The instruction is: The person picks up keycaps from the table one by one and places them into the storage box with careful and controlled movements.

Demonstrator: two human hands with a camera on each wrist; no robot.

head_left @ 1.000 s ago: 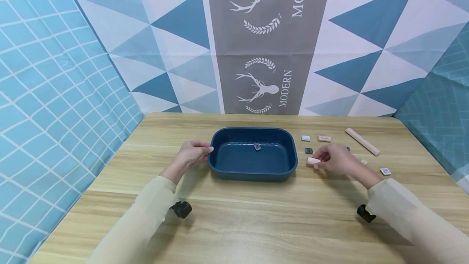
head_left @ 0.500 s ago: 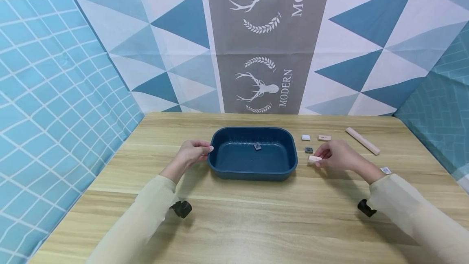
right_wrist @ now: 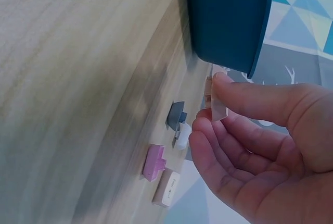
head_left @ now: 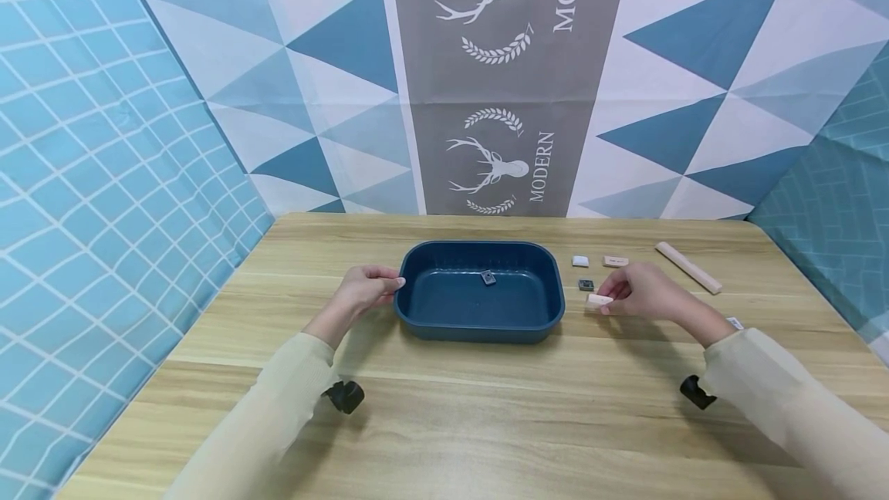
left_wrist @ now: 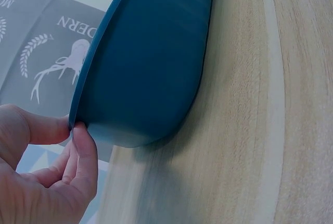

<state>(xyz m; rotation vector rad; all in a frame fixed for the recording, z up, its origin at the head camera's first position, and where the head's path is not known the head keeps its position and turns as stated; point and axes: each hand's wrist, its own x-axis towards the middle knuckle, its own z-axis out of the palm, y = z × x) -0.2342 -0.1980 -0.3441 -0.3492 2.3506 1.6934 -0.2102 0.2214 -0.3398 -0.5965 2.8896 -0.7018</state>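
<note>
My left hand [head_left: 364, 288] pinches the rim of a dark blue rectangular basin [head_left: 479, 328] at its left end, thumb above and fingers beneath, as the left wrist view shows. In the right hand [head_left: 646, 295], thumb and fingertips hold a pale, wide keycap [right_wrist: 218, 101] over the table, just right of the basin. A small grey keycap [head_left: 488, 278] lies tilted inside the basin. Beyond the right fingertips are a dark grey keycap [head_left: 586, 285], a white keycap [head_left: 579, 261] and a beige lettered keycap [head_left: 615, 261]. The right wrist view also has a pink keycap [right_wrist: 153, 162].
A long pale space-bar keycap [head_left: 687, 268] lies slanted at the back right of the wooden table [head_left: 472, 423]. One white keycap [head_left: 735, 323] is mostly covered by the right sleeve. A patterned cloth wall [head_left: 500, 83] stands behind the table's back edge.
My right hand has shifted slightly right and away with the pale keycap, and its arm now covers small keycaps seen earlier. The left hand and basin have stayed still.
</note>
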